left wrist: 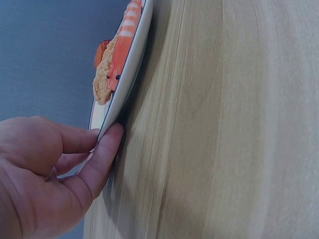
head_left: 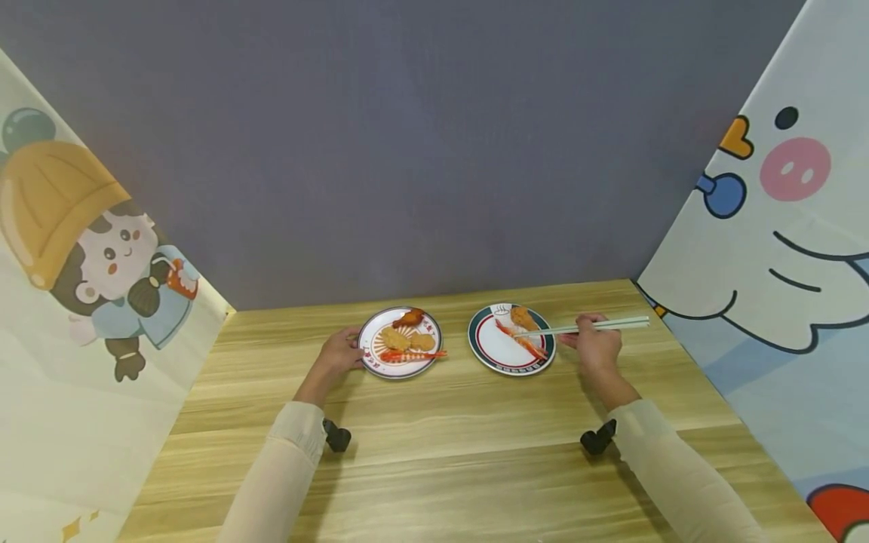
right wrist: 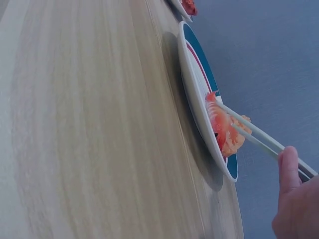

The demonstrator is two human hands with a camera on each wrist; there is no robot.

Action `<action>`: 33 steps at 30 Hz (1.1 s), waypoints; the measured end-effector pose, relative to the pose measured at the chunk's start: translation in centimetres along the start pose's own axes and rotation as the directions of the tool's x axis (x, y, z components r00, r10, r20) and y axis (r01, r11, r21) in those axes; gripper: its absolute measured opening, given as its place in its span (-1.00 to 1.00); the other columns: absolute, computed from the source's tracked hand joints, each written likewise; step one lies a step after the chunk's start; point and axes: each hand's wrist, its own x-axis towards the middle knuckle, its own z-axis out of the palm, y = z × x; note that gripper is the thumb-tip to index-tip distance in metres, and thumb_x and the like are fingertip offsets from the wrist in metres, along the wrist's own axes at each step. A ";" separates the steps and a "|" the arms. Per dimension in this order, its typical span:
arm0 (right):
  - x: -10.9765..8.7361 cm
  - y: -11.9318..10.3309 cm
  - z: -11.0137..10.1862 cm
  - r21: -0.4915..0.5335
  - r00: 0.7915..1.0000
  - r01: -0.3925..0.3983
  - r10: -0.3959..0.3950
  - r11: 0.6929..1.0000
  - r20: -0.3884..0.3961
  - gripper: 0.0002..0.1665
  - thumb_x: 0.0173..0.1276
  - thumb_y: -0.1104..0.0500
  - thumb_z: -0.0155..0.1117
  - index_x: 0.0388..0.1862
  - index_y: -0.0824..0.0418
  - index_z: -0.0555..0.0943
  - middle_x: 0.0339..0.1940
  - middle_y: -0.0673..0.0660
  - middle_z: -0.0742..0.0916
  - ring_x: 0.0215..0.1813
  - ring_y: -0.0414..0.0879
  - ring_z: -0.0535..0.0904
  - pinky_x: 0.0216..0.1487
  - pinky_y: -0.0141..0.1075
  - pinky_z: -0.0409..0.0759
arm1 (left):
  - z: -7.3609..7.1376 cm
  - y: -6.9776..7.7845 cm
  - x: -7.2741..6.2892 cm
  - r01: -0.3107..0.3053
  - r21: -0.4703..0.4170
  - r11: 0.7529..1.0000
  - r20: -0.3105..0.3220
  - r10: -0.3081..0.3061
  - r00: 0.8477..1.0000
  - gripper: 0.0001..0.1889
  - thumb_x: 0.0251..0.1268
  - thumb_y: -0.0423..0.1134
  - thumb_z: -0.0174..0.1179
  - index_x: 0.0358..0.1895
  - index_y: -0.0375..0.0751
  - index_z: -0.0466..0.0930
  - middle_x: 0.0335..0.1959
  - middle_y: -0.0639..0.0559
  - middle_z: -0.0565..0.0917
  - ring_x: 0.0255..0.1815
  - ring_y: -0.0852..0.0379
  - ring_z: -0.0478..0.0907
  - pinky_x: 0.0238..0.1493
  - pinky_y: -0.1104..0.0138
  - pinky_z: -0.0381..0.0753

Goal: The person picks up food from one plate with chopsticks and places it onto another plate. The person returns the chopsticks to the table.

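My left hand [head_left: 339, 353] pinches the left edge of a white patterned plate [head_left: 379, 322], thumb on the rim and fingers beneath it in the left wrist view. That plate carries a red-striped shrimp [head_left: 407, 356], golden breaded pieces [head_left: 396, 338] and a glossy brown piece of meat [head_left: 409, 317]. Pale green chopsticks [head_left: 621, 323] are held in my right hand [head_left: 599, 348], beside a green-rimmed plate [head_left: 490, 345]. Their tips reach down to another shrimp [right wrist: 218, 119], slightly apart around it in the right wrist view. Behind this shrimp lies a fried golden piece [head_left: 523, 317].
Both plates stand toward the back of a wood-grain table [head_left: 434, 452], with a gap between them. A grey partition [head_left: 434, 151] rises behind. Cartoon-printed panels [head_left: 767, 226] flank both sides. Black wrist cameras [head_left: 598, 439] sit by the sleeves.
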 end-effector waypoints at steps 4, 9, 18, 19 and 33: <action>-0.1 -0.4 0.0 -0.019 0.999 -0.033 0.033 0.999 0.019 -0.88 0.56 0.25 0.03 -0.18 0.29 0.48 -0.25 0.14 0.56 -0.59 -0.19 0.71 -0.41 -0.35 0.80 | -0.1 0.2 -0.2 -0.021 -0.004 1.000 0.006 0.021 1.000 -0.42 0.37 -0.58 0.08 0.46 -0.39 0.31 -0.06 -0.25 0.50 -0.30 0.10 0.59 -0.25 0.32 0.81; -0.1 -0.9 0.0 -0.021 0.996 -0.078 0.079 0.997 0.042 -0.87 0.58 0.24 0.01 -0.10 0.30 0.46 -0.22 0.12 0.54 -0.57 -0.20 0.71 -0.37 -0.36 0.80 | -0.1 0.2 -0.1 -0.029 -0.008 1.000 0.008 0.029 1.000 -0.42 0.36 -0.59 0.07 0.46 -0.40 0.31 -0.08 -0.23 0.49 -0.30 0.11 0.58 -0.27 0.33 0.81; -0.2 -1.3 0.2 0.025 0.996 -0.082 0.080 0.996 0.042 -0.90 0.58 0.24 0.02 -0.18 0.25 0.45 -0.30 0.08 0.58 -0.58 -0.17 0.72 -0.40 -0.38 0.79 | 0.1 -0.3 0.6 -0.001 -0.002 1.000 0.012 0.001 1.000 -0.39 0.38 -0.59 0.08 0.49 -0.34 0.30 0.03 -0.28 0.48 -0.25 0.09 0.59 -0.25 0.33 0.81; -0.2 -1.2 0.3 0.038 0.996 -0.075 0.074 0.996 0.042 -0.89 0.57 0.24 0.03 -0.20 0.25 0.45 -0.31 0.08 0.59 -0.59 -0.17 0.72 -0.41 -0.38 0.79 | 0.0 -0.2 0.5 0.001 0.000 1.000 0.011 -0.001 1.000 -0.39 0.38 -0.58 0.08 0.49 -0.33 0.30 0.03 -0.28 0.48 -0.26 0.08 0.58 -0.25 0.33 0.81; -0.3 -1.6 1.4 0.108 0.998 -0.056 0.051 0.993 0.046 -0.86 0.58 0.26 0.05 -0.24 0.27 0.46 -0.32 0.08 0.58 -0.61 -0.18 0.71 -0.41 -0.39 0.79 | 0.0 0.1 0.1 -0.003 0.004 1.000 0.007 0.003 1.000 -0.37 0.35 -0.59 0.10 0.50 -0.35 0.29 0.05 -0.31 0.48 -0.25 0.06 0.59 -0.23 0.34 0.82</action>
